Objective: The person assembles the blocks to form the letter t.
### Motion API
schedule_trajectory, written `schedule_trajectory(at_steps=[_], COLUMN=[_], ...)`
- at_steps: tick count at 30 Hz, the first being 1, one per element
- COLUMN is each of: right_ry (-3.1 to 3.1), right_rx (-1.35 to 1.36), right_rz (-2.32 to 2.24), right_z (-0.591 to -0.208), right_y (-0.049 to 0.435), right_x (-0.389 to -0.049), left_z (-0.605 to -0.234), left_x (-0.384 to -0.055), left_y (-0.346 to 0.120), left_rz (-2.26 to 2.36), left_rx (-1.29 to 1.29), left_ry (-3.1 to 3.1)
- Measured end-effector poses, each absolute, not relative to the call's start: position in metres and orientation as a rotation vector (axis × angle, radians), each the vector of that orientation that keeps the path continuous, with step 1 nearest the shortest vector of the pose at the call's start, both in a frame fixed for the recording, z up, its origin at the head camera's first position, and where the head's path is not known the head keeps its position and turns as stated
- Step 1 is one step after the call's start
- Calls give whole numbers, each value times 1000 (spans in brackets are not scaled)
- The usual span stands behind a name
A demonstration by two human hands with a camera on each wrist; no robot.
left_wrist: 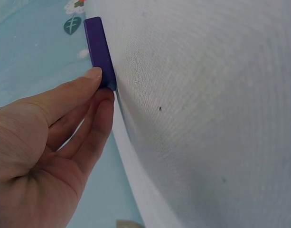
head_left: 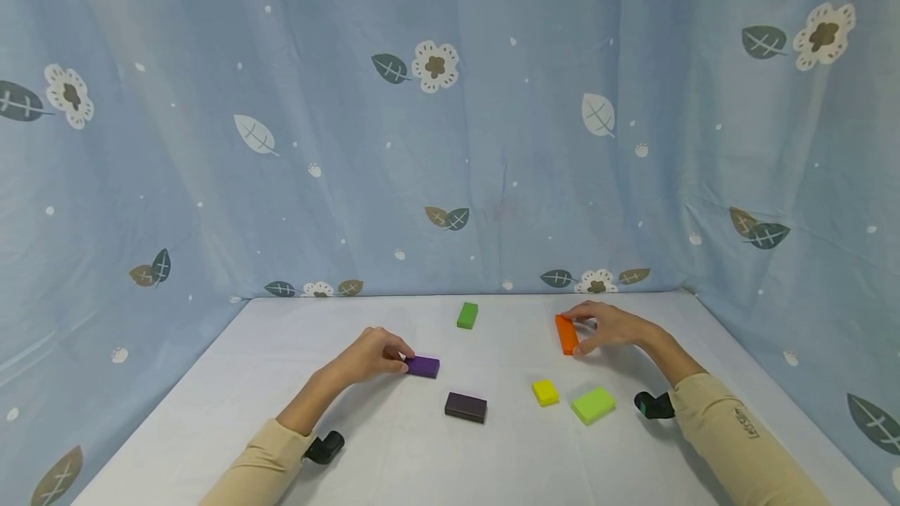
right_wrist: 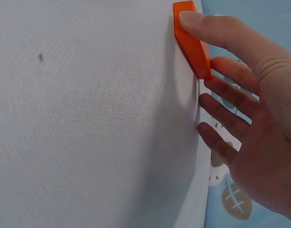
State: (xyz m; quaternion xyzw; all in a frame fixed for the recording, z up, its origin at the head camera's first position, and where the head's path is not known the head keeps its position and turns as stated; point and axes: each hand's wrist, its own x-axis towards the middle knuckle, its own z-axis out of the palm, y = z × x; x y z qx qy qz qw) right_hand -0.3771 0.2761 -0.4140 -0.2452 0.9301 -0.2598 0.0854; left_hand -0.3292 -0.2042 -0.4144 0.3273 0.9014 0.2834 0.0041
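Note:
With thumb and fingers my left hand (head_left: 371, 355) pinches the left end of a purple rectangular block (head_left: 423, 367). In the left wrist view the thumb lies on one face of that purple block (left_wrist: 98, 45), and the fingertips are behind its end. Further right, my right hand (head_left: 610, 325) holds an orange rectangular block (head_left: 566, 336) across its length. The right wrist view has the thumb on one end of the orange block (right_wrist: 195, 52) and the index finger at the other, while the remaining fingers spread loosely. A dark brown block (head_left: 466, 408) lies nearest the left hand's block.
A green block (head_left: 467, 315) lies toward the back of the white table (head_left: 394, 443). Near the front right are a small yellow block (head_left: 544, 393) and a lime green block (head_left: 594, 405). A blue patterned curtain (head_left: 492, 139) borders the back and sides.

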Motion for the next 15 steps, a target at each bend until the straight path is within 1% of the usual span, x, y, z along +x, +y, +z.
schedule_trajectory(at_steps=[9,15], right_ry=[2775,2803], right_rx=[-690,-731], right_rz=[-781,-765], right_z=[-413,-417], right_y=[272,275], right_x=[-375,-377], left_z=[-414,-415], left_x=[-329,-328], left_y=[-204,-204], left_rz=[898,902], left_rx=[1020,1018], left_ry=[2826,2816])
